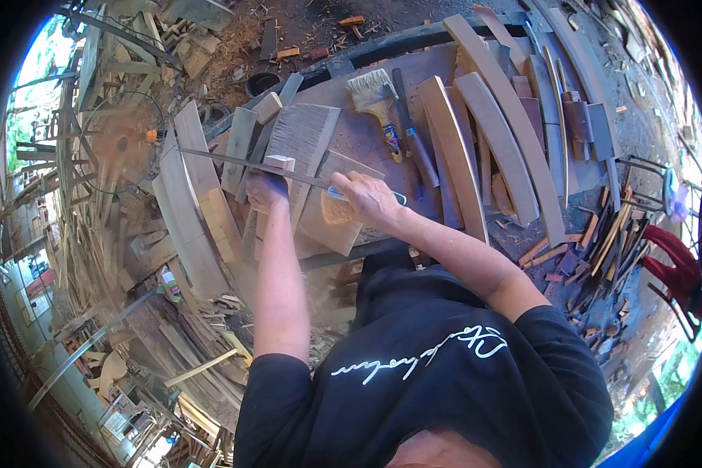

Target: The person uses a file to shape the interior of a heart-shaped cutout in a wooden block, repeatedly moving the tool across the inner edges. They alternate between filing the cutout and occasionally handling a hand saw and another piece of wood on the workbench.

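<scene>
From my remote seat, the head view puts the black shirt nearest the lens. Beyond it, the right hand is clenched around one end of a long thin blade; the blade's long axis runs leftward from that fist, sloping slightly away from the body. The left hand is closed on a small wooden block beside the blade's mid-length; whether they touch, I can't tell.

Black short-sleeved T-shirt, white script lettering; perhaps dark trousers.
</scene>
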The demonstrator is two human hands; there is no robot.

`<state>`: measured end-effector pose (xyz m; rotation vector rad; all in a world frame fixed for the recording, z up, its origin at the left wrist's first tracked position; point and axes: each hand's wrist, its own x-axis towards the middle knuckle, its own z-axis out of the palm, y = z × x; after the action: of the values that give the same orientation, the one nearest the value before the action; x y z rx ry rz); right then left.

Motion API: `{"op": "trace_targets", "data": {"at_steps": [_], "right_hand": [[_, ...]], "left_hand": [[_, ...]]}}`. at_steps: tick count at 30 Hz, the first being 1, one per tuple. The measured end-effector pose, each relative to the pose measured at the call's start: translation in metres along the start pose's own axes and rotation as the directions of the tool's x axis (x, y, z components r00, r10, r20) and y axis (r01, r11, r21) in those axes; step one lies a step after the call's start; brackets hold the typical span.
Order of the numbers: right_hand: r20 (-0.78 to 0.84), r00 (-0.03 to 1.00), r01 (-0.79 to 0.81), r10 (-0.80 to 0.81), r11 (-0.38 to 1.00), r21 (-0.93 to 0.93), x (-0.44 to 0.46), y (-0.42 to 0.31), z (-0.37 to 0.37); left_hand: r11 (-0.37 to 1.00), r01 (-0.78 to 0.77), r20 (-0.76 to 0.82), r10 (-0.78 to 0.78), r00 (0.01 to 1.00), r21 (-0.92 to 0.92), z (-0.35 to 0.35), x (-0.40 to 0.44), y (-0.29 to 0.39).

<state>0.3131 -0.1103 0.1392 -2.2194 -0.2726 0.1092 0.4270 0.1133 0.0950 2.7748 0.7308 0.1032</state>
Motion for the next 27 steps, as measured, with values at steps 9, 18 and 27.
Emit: {"op": "trace_targets", "data": {"at_steps": [9,18,27], "right_hand": [[-0.008,0.999,0.039,-0.038,0.978,0.203,-0.003,0.043,0.033],[-0.163,0.986,0.016,0.039,0.947,0.322,-0.033,-0.012,-0.028],[-0.137,0.886,-0.36,0.443,0.843,0.4,-0.093,0.028,-0.079]], "left_hand": [[0.993,0.037,0.016,-0.039,0.999,0.114,-0.007,-0.002,0.007],[0.998,0.067,-0.074,-0.066,0.995,0.007,-0.022,-0.021,0.029],[0.931,-0.357,-0.102,0.363,0.926,0.07,-0.028,-0.042,0.024]]}}
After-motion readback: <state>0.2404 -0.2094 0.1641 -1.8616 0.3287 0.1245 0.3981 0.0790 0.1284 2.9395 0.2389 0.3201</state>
